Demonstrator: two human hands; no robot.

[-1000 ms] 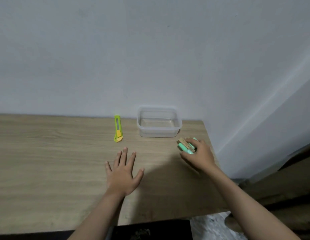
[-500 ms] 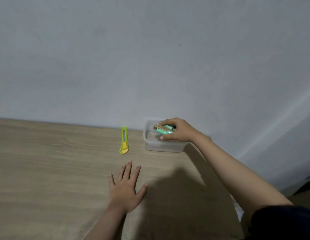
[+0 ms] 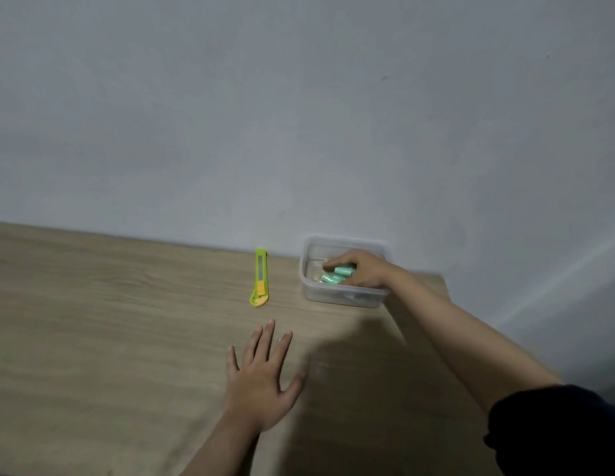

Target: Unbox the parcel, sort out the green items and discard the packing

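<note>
A clear plastic container (image 3: 344, 298) stands at the back right of the wooden table (image 3: 110, 321), close to the wall. My right hand (image 3: 362, 272) reaches down inside it, its curled fingers lying over several small mint-green rolls (image 3: 337, 274) on the container's floor. Whether the fingers grip the rolls or only lie over them cannot be told. My left hand (image 3: 261, 383) lies flat on the table, fingers spread, in front of the container and holding nothing.
A green and yellow utility knife (image 3: 260, 278) lies on the table just left of the container, pointing at the wall. The table's right edge runs close by the container. A pale wall rises behind.
My right hand carried the green rolls from the table's right edge up over the container and has now lowered them inside it. The left hand stayed flat on the table.
</note>
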